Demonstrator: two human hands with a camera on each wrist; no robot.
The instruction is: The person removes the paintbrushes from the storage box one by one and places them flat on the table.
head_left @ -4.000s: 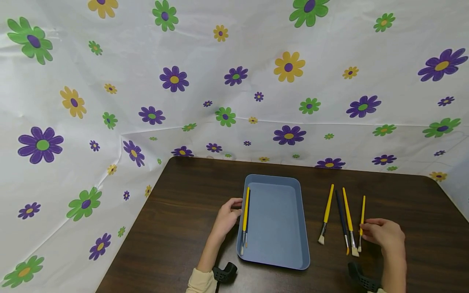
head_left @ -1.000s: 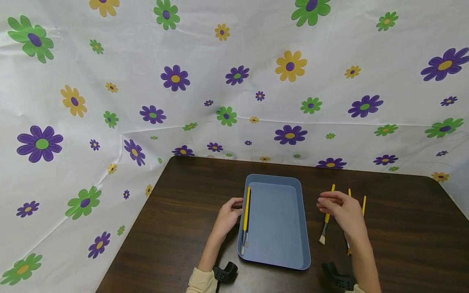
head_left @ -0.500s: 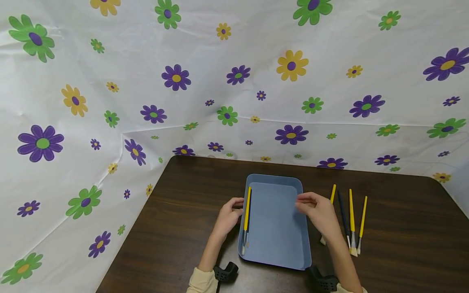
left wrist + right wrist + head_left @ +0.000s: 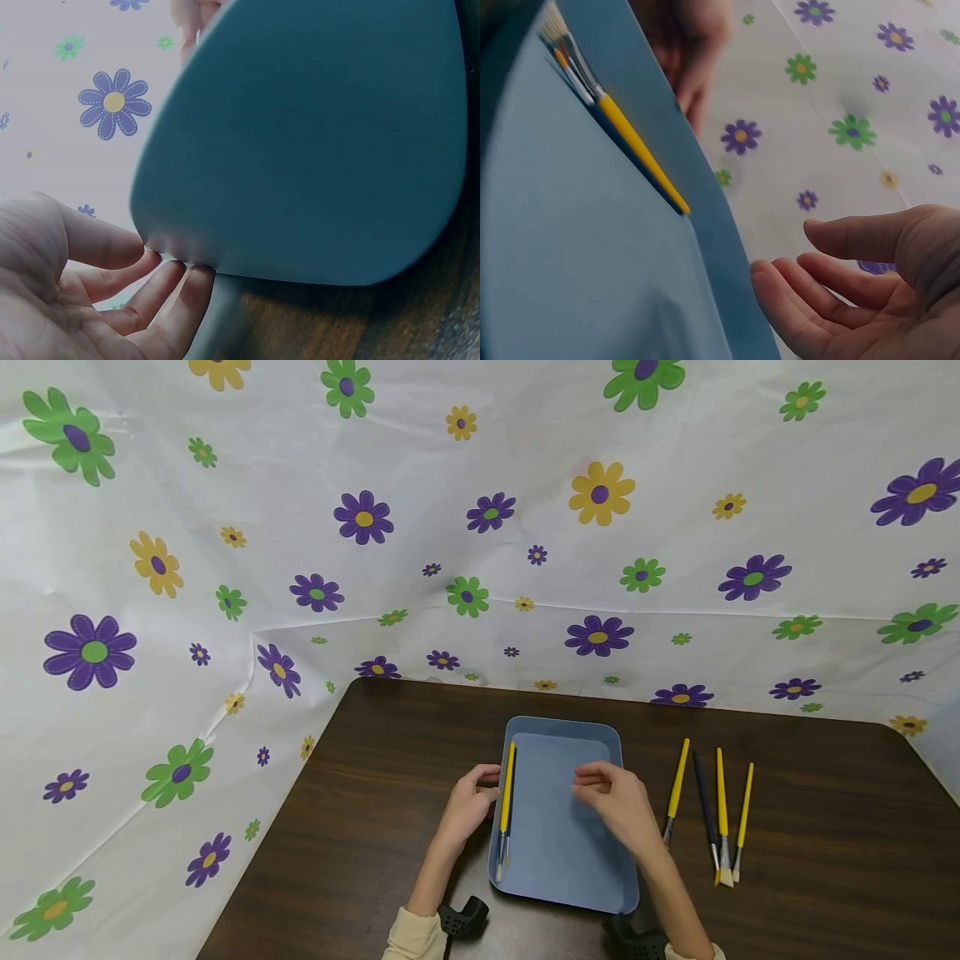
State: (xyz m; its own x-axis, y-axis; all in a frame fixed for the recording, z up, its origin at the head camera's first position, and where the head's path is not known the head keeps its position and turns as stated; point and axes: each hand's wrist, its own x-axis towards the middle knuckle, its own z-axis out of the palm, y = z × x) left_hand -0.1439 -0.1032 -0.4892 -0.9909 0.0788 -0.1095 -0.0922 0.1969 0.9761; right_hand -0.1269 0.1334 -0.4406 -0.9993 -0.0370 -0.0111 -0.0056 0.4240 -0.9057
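Note:
My left hand (image 4: 465,810) touches the outer left wall of a blue-grey tray (image 4: 558,892). In the left wrist view, the left hand's fingertips (image 4: 196,279) rest against that wall. Inside the tray, along its left side, lie a yellow paintbrush (image 4: 506,793) and a dark-handled paintbrush (image 4: 512,802), side by side. My right hand (image 4: 618,806) hovers above the tray's right half with nothing in it. Its fingers (image 4: 780,300) are loosely bent and apart from the thumb in the right wrist view.
Right of the tray lie a yellow paintbrush (image 4: 678,781), partly behind the right forearm, a dark blue one (image 4: 705,806), another yellow one (image 4: 722,793) and a smaller yellow one (image 4: 745,810). A flowered sheet (image 4: 450,527) hangs behind the dark wooden table (image 4: 375,760).
My right hand has left the smallest yellow paintbrush and moved left, over the tray. A neighbouring yellow paintbrush's handle has swung slightly right. My left hand stays at the tray wall.

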